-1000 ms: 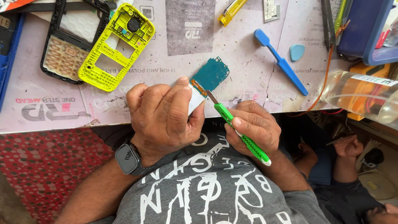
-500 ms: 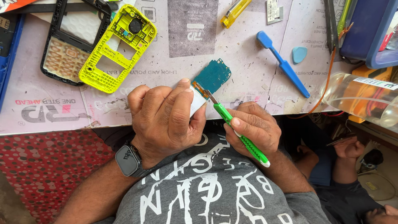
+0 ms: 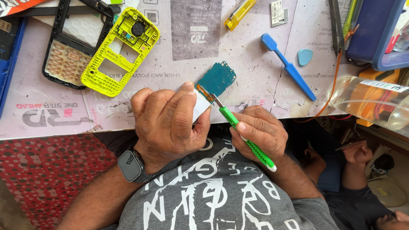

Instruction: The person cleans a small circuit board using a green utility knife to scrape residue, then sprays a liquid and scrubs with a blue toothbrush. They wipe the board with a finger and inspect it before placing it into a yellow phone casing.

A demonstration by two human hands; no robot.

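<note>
My left hand (image 3: 168,121) grips a small phone circuit board (image 3: 218,79), teal green with a white screen part at my fingertips, held at the near edge of the worktable. My right hand (image 3: 260,132) holds a green-handled craft knife (image 3: 245,138) like a pen. Its metal tip touches the board beside the orange ribbon at the screen's edge. A smartwatch sits on my left wrist (image 3: 130,165).
On the printed mat (image 3: 238,47) lie a lime-yellow phone frame (image 3: 119,51), a black keypad housing (image 3: 70,42), a blue brush-like tool (image 3: 289,67), a blue pick (image 3: 304,56) and a yellow lighter (image 3: 240,12). A clear container (image 3: 375,102) stands right. Another person sits below right.
Both hands and the board have shifted slightly; the knife tip stays against the board's screen edge.
</note>
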